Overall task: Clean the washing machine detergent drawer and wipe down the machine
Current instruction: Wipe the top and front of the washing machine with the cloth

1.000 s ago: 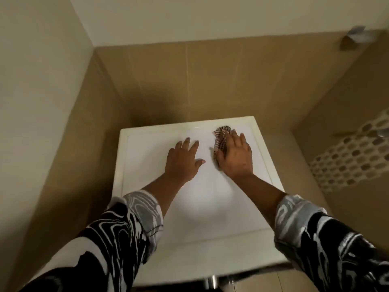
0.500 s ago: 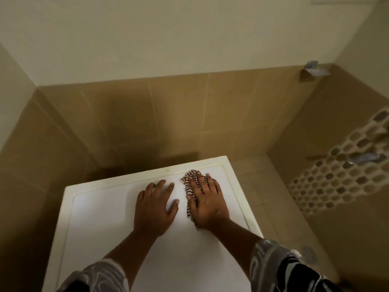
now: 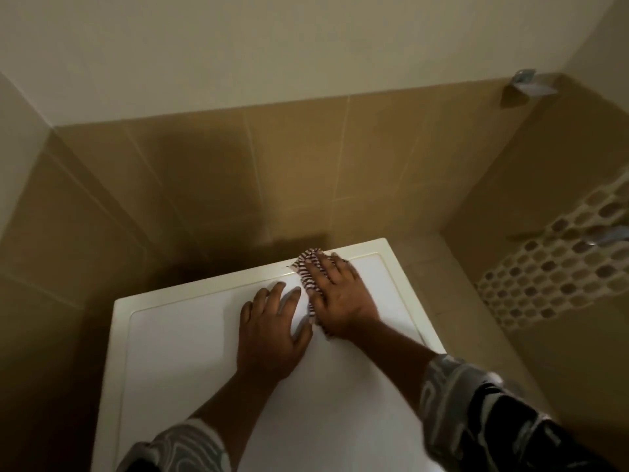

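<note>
Wiping the washing machine top [image 3: 177, 352] is the step in hand. Left hand [image 3: 269, 332] rests flat, fingers relaxed, bracing. Right hand [image 3: 340, 298] presses the striped cloth [image 3: 306, 270] at the far right rim. Next pass probably calls for sweeping the unwiped left side.

Cloth [image 3: 306, 272] lies on washing machine lid [image 3: 177, 352], far right corner, pinned under right hand [image 3: 340, 298] fingers [image 3: 335, 267]. Left hand [image 3: 269, 335] flat on lid just left of cloth. Wall [image 3: 272, 172] beyond fingertips; floor [image 3: 425, 284] right of them.
</note>
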